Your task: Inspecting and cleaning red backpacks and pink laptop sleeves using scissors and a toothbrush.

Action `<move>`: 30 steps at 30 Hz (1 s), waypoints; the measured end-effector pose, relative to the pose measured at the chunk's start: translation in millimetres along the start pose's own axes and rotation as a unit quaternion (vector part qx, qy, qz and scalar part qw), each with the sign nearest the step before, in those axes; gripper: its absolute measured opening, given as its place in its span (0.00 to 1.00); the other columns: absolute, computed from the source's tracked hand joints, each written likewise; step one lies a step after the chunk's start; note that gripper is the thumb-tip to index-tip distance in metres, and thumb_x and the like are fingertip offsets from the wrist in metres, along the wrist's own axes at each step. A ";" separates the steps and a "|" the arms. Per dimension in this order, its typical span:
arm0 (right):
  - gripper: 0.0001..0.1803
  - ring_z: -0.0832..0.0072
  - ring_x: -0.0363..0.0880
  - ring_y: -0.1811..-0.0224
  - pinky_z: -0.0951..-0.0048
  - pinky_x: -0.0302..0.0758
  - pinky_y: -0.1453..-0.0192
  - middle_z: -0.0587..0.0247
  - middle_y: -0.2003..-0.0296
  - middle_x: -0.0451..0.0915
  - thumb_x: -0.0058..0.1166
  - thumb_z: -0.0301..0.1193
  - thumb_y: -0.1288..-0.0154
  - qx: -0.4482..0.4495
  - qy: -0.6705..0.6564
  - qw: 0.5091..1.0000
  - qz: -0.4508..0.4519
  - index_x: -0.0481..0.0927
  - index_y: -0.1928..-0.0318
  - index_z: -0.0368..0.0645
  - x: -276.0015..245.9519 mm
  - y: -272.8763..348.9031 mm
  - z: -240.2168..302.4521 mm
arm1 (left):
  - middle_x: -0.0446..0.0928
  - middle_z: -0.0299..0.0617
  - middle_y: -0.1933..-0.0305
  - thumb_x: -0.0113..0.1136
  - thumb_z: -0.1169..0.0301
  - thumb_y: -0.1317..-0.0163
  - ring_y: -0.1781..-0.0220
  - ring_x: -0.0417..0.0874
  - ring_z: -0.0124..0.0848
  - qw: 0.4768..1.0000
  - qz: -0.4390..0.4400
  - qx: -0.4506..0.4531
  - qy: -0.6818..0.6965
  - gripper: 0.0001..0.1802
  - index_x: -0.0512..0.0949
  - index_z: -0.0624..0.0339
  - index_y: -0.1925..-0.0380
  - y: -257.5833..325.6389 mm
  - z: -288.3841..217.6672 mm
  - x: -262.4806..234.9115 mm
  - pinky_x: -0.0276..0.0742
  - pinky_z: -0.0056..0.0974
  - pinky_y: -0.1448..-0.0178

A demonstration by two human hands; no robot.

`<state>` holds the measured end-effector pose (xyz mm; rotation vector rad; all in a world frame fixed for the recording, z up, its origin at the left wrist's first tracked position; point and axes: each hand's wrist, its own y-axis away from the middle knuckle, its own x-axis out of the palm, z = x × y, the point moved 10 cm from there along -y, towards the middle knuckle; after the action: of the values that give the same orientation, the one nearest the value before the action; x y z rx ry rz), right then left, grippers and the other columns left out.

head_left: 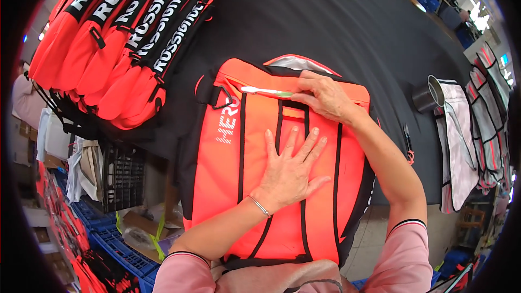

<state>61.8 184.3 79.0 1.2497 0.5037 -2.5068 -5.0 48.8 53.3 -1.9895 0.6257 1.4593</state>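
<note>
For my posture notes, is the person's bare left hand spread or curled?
Spread: the bare left hand rests palm-down on the orange fabric bag with black edging, its fingers and thumb visibly apart.

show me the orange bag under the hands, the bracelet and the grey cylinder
Orange bag point(285, 231), head view: lower middle of its panel
Bracelet point(260, 206), head view: middle of its band
Grey cylinder point(423, 99), head view: its outer side wall

We have backpack point(320, 206) at the worktop's point(353, 38) near edge | bag stack point(119, 49), left edge | cylinder point(425, 97), right edge
</note>
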 end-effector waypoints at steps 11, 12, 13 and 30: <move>0.11 0.62 0.73 0.68 0.62 0.70 0.63 0.59 0.70 0.71 0.61 0.33 0.38 0.004 0.021 1.000 0.013 0.80 0.67 0.36 -16.2 15.9 -2.0 | 0.53 0.39 0.23 0.51 0.38 0.39 0.26 0.59 0.51 0.999 -0.007 -0.011 0.032 0.43 0.59 0.44 0.28 3.7 3.5 -1.4 0.37 0.80 0.32; 0.11 0.62 0.72 0.68 0.62 0.69 0.63 0.59 0.70 0.71 0.61 0.33 0.38 -0.016 0.032 0.999 -0.006 0.79 0.67 0.36 -17.3 10.4 4.4 | 0.53 0.39 0.23 0.51 0.38 0.39 0.26 0.59 0.51 0.999 -0.008 -0.003 0.034 0.43 0.59 0.44 0.28 1.6 1.0 -1.9 0.37 0.80 0.32; 0.11 0.62 0.72 0.68 0.62 0.69 0.63 0.59 0.70 0.71 0.61 0.33 0.38 -0.012 0.035 0.999 -0.011 0.79 0.67 0.36 -13.7 3.2 7.6 | 0.53 0.39 0.23 0.51 0.38 0.39 0.26 0.59 0.51 0.999 -0.005 -0.001 0.034 0.43 0.59 0.44 0.28 0.3 -0.1 -0.8 0.37 0.80 0.32; 0.12 0.52 0.77 0.55 0.59 0.74 0.53 0.50 0.58 0.76 0.59 0.34 0.39 0.038 0.166 0.984 0.040 0.76 0.66 0.35 -44.6 15.3 8.2 | 0.49 0.43 0.22 0.53 0.39 0.40 0.25 0.57 0.52 0.996 -0.033 -0.005 0.079 0.44 0.58 0.47 0.28 7.6 6.4 4.1 0.32 0.77 0.29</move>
<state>88.1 171.7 116.9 1.6959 0.4246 -2.2778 -13.3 47.7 46.6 -2.1269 0.6132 1.2767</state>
